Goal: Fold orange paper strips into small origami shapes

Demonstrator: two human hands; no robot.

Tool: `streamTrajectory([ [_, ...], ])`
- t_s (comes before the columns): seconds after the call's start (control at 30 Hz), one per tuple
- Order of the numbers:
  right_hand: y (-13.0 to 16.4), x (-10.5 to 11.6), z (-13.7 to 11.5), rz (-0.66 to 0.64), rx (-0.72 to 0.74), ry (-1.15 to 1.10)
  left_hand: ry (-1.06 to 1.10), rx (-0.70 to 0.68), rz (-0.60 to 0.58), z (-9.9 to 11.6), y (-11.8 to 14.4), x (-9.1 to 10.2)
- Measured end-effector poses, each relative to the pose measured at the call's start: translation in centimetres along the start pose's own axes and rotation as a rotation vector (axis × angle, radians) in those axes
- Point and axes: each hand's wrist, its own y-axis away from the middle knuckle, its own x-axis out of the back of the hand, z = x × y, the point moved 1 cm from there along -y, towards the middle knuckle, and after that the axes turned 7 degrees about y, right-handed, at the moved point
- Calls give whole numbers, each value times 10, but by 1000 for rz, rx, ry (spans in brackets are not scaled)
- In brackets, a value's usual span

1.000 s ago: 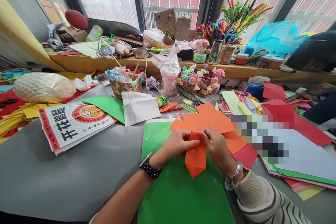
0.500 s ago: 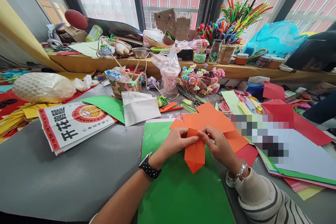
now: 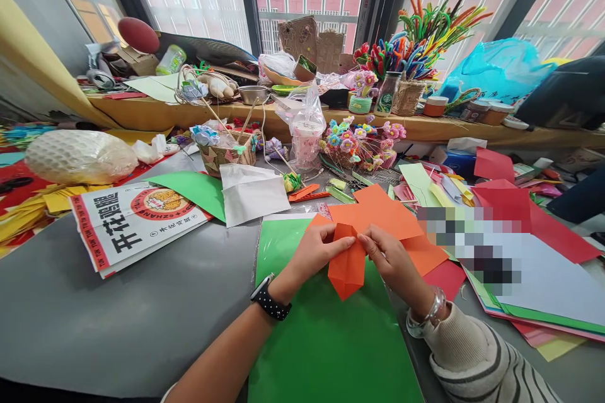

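Both hands pinch the upper part of a folded piece of orange paper (image 3: 346,274), which tapers to a point at its lower end. My left hand (image 3: 317,253) grips its left side, thumb across the front. On the right edge, near the top, my right hand (image 3: 387,256) closes its thumb and fingers. The folded piece is held above a shiny green sheet (image 3: 326,346). Behind the hands lie flat orange paper sheets (image 3: 385,211), partly covered by the fingers. Fingertips behind the folded paper are hidden.
Left of the green sheet lies a printed paper bag (image 3: 137,220). White folded paper (image 3: 253,195) sits beyond it. A stack of coloured paper (image 3: 558,283) lies at right. Farther back stand a woven basket (image 3: 227,154), a bagged cup (image 3: 306,138) and small craft flowers (image 3: 354,141).
The folded orange paper has tilted and shifted slightly up and left, and a centre crease now shows on it. Both hands keep their pinch on it.
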Motion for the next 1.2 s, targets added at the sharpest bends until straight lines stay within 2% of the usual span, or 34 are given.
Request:
streamTrajectory([
  [0.27,2,5,-1,-16,-44,-196,62,26,27,6,1,0],
  [0.43,1,12,2,113,-172,-307,134,66,-8,5,2,2],
  [0.5,0,13,1,83,-198,-336,100,89,-71,3,3,0],
  [0.6,-1,11,-2,-45,-189,-362,-23,85,-103,0,3,-2],
  [0.7,0,9,-1,-42,-230,-434,-54,65,-29,1,1,0],
  [0.83,0,9,5,85,-361,-659,278,6,160,7,-2,6],
  [0.9,0,9,7,109,-443,-787,382,-21,201,9,-2,8],
  [0.97,-1,7,5,103,-506,-896,328,-30,172,7,-2,7],
  [1.07,-1,1,1,56,-536,-986,114,-16,60,2,-1,2],
  [1.1,-1,0,0,40,-529,-988,87,-11,34,1,-1,0],
  [1.2,-1,-3,-2,31,-463,-885,85,-14,59,-2,-1,-1],
])
